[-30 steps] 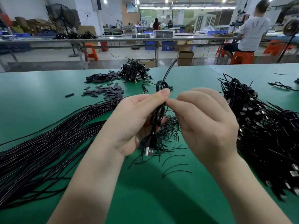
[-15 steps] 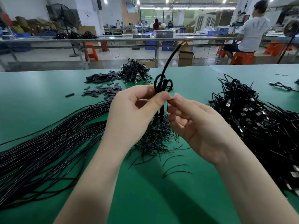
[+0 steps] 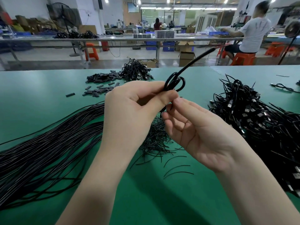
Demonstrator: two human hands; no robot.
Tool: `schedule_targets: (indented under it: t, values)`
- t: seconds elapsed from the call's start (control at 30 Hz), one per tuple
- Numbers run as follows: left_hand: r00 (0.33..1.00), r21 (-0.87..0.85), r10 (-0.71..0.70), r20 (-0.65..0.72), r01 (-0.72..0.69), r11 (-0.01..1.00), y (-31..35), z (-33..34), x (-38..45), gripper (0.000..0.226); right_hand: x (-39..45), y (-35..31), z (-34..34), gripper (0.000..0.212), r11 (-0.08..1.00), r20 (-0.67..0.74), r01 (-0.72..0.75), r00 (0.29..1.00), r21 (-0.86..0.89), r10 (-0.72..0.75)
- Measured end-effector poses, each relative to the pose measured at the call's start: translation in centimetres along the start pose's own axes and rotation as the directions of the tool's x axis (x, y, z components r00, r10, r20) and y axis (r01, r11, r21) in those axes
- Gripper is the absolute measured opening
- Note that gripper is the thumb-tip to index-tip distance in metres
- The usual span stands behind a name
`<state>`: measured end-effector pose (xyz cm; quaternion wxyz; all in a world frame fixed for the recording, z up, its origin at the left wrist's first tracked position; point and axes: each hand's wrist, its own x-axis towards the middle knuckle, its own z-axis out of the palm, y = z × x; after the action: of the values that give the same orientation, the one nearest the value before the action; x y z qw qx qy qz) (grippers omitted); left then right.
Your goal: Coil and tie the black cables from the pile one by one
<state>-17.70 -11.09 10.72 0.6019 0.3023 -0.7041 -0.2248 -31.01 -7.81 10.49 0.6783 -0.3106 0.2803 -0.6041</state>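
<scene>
Over green table (image 3: 48, 98), cable (image 3: 174, 83) in left grip (image 3: 129, 111)

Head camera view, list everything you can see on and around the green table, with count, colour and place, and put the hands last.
coiled cable: one, black, held above table centre, free end sticking up to the right
straight cables: a large bundle, black, left of the table
tied cables pile: many, black with silver plugs, right of the table
thin ties: a loose heap, black, table centre under the hands
small sleeves: many, dark grey, far left of centre
far cable pile: one heap, black, far edge
table: one, green
seated person: one, white shirt, orange stool, back right
left hand: pinches the coil
right hand: palm up, fingertips at the coil's lower end
</scene>
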Motion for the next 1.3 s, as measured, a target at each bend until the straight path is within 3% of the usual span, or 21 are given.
schedule_targets:
  t: [0.07, 0.13, 0.17, 0.23, 0.3, 0.37, 0.43, 0.47, 0.5, 0.53, 0.57, 0.6, 0.63, 0.67, 0.73, 0.87, 0.97, 1.17, 1.23, 1.3]
  values:
    - [0.999, -0.015, -0.040, 0.000, 0.040, 0.999, 0.0, 0.1, 0.1, 0.006, 0.0, 0.4, 0.2, 0.006, 0.988, -0.012, 0.145, 0.989, -0.044, -0.146]
    - [0.997, 0.015, -0.074, -0.005, 0.074, 0.997, -0.2, 0.2, 0.1, 0.014, 0.2, 1.1, -0.1, 0.005, 0.877, -0.015, 0.367, 0.921, -0.310, -0.390]
    - [0.996, 0.023, -0.095, -0.002, 0.095, 0.995, -0.2, 0.4, 0.0, 0.019, 0.4, 1.3, -0.3, 0.007, 0.720, 0.020, 0.475, 0.841, -0.507, -0.541]
    - [0.988, 0.032, -0.153, 0.005, 0.152, 0.988, -0.4, 0.7, -0.1, 0.026, 1.0, 1.6, -1.2, 0.009, 0.246, 0.234, 0.573, 0.636, -0.782, -0.735]
    - [0.961, -0.001, -0.273, 0.046, 0.273, 0.962, -0.8, 0.6, 0.0, 0.032, 1.3, 1.4, -2.1, 0.006, -0.147, 0.471, 0.576, 0.467, -0.804, -0.749]
    - [0.873, -0.109, -0.453, 0.180, 0.475, 0.873, -1.1, 0.3, 0.2, 0.030, 1.6, 1.4, -2.9, 0.007, -0.432, 0.659, 0.546, 0.332, -0.718, -0.675]
    - [0.800, -0.195, -0.525, 0.290, 0.586, 0.786, -1.2, 0.1, 0.3, 0.029, 1.9, 1.3, -3.5, 0.009, -0.537, 0.724, 0.519, 0.272, -0.665, -0.634]
    - [0.811, -0.213, -0.512, 0.283, 0.574, 0.791, -1.3, 0.2, 0.3, 0.028, 1.9, 1.2, -3.5, 0.008, -0.492, 0.696, 0.532, 0.295, -0.689, -0.655]
    - [0.845, -0.221, -0.479, 0.240, 0.528, 0.820, -1.4, 0.2, 0.3, 0.029, 1.9, 1.1, -3.4, 0.007, -0.371, 0.618, 0.556, 0.360, -0.744, -0.699]
    - [0.887, -0.211, -0.427, 0.175, 0.458, 0.864, -1.6, 0.2, 0.4, 0.030, 1.7, 1.0, -3.0, 0.009, -0.158, 0.476, 0.566, 0.474, -0.809, -0.741]
    - [0.926, -0.179, -0.363, 0.107, 0.377, 0.909, -1.8, 0.2, 0.4, 0.028, 1.5, 0.8, -2.5, 0.009, 0.141, 0.284, 0.542, 0.624, -0.828, -0.728]
    - [0.955, -0.130, -0.290, 0.052, 0.295, 0.947, -2.0, 0.0, 0.5, 0.024, 1.4, 0.6, -2.3, 0.009, 0.455, 0.101, 0.465, 0.776, -0.760, -0.623]
    - [0.975, -0.076, -0.219, 0.024, 0.221, 0.972, -2.1, -0.1, 0.5, 0.018, 1.3, 0.4, -2.1, 0.015, 0.678, -0.018, 0.345, 0.884, -0.650, -0.467]
    - [0.986, -0.035, -0.163, 0.025, 0.164, 0.986, -2.1, -0.1, 0.5, 0.012, 1.2, 0.2, -2.0, 0.025, 0.794, -0.069, 0.230, 0.944, -0.563, -0.322]
    - [0.989, -0.031, -0.125, 0.074, 0.128, 0.991, -1.8, 0.0, 0.4, 0.003, 1.1, 0.1, -1.9, 0.031, 0.875, -0.074, 0.114, 0.983, -0.470, -0.168]
    - [0.978, -0.127, -0.178, 0.105, 0.191, 0.973, -1.6, 0.3, 0.3, 0.011, 1.0, -0.1, -1.7, 0.020, 0.966, -0.086, 0.047, 0.994, -0.254, -0.071]
    - [0.976, -0.149, -0.201, 0.080, 0.212, 0.966, -1.7, 0.3, 0.2, 0.025, 0.7, -0.4, -1.6, 0.018, 0.968, -0.093, 0.019, 0.995, -0.251, -0.044]
    - [0.975, -0.153, -0.206, 0.087, 0.218, 0.964, -1.6, -0.1, 0.3, 0.038, 0.5, -0.1, -1.2, 0.016, 0.969, -0.068, 0.094, 0.991, -0.227, -0.112]
    - [0.975, -0.143, -0.202, 0.096, 0.215, 0.966, -1.4, -0.2, 0.3, 0.035, 0.5, 0.0, -1.3, 0.013, 0.944, -0.060, 0.178, 0.978, -0.278, -0.202]
    - [0.974, -0.136, -0.211, 0.087, 0.221, 0.966, -1.3, 0.0, 0.2, 0.023, 0.6, 0.3, -1.5, 0.010, 0.835, -0.018, 0.339, 0.923, -0.433, -0.384]
